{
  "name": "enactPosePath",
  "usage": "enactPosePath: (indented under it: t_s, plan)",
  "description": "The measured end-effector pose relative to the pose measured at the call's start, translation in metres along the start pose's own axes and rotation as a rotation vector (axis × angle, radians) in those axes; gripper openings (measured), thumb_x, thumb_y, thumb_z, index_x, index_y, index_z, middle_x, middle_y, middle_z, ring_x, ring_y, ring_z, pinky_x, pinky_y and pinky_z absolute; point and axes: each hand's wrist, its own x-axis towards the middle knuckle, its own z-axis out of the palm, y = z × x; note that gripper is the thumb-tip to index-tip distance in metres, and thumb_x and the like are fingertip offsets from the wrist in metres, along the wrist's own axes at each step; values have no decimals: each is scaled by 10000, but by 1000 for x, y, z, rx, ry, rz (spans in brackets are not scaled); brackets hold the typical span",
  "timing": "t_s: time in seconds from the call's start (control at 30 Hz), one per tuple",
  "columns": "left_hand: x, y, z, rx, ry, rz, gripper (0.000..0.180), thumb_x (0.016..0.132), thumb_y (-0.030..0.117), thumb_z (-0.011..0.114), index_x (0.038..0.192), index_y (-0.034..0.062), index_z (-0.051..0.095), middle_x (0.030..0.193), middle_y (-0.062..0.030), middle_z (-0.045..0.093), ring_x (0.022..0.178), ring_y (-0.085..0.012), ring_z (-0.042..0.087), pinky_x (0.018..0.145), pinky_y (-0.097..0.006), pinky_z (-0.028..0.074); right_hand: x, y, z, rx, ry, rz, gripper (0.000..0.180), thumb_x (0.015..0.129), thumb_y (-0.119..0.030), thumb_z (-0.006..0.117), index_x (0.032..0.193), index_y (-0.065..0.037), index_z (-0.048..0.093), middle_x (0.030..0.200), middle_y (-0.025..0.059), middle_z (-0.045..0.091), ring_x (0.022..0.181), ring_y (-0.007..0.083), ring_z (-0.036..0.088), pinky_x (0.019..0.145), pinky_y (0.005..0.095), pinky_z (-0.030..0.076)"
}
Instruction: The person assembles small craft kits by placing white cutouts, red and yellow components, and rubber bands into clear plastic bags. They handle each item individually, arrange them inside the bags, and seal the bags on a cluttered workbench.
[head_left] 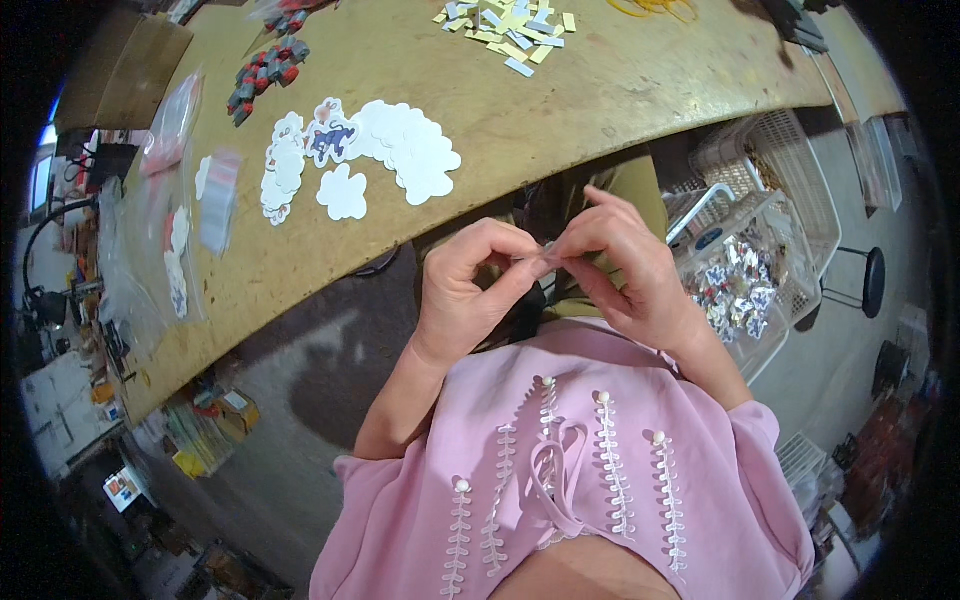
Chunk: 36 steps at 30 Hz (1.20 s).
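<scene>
My left hand (466, 290) and my right hand (622, 268) meet in front of my chest, just below the table edge. Their fingertips pinch a small thin item (548, 258) between them; it is too small to tell what it is. On the wooden table (560, 120) above my hands lies a row of white cloud-shaped stickers (405, 150), face down, with one printed sticker (331, 135) showing a blue figure among them. A single white cutout (343, 192) lies closer to the table edge.
Clear plastic bags (175, 210) lie at the table's left. Small red and grey clips (262, 75) sit at the far left, yellow and grey strips (510, 28) at the top. A white basket (745, 280) of packed stickers stands at my right, beside a black stool (872, 280).
</scene>
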Motion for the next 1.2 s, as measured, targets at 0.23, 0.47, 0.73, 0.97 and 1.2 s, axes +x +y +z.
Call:
enactPosePath:
  t_s: [0.23, 0.47, 0.73, 0.97, 1.2]
  plan:
    - [1, 9, 6, -331, 18, -17, 91, 991, -83, 679, 1049, -14, 682, 1030, -64, 691, 886, -85, 649, 785, -234, 530, -2, -5, -4, 715, 175, 551, 177, 1006, -31, 720, 1169, 29, 688, 1102, 57, 716, 988, 107, 683, 920, 274, 558]
    - [3, 8, 12, -16, 80, -22, 104, 935, -41, 733, 1023, 7, 706, 963, -49, 708, 830, -96, 667, 739, -253, 544, -3, -8, -2, 451, 183, 510, 90, 1008, -36, 696, 1062, 24, 733, 964, 71, 759, 899, 135, 710, 791, 301, 563]
    - [17, 13, 21, 522, 130, 327, 132, 814, -6, 774, 869, 40, 663, 803, -89, 637, 694, -242, 644, 615, -355, 532, 4, -12, 9, 77, 178, 229, 140, 898, 97, 685, 998, 9, 725, 1062, 137, 743, 986, 259, 698, 828, 352, 559]
    - [0, 26, -6, 569, 94, 285, 121, 830, 14, 766, 882, 58, 666, 831, -83, 672, 745, -255, 682, 672, -359, 556, -27, 25, -20, 778, 362, 579, 89, 1095, -57, 568, 1121, -32, 649, 1137, 98, 749, 937, 138, 719, 735, 248, 598]
    - [13, 52, -169, 1201, 680, -57, 327, 998, 232, 706, 1280, 66, 725, 1190, -148, 756, 1069, -306, 732, 949, -428, 565, -100, 88, -121, -626, 18, 737, 206, 1096, -168, 572, 1127, 10, 671, 935, 188, 747, 831, 350, 732, 657, 437, 554]
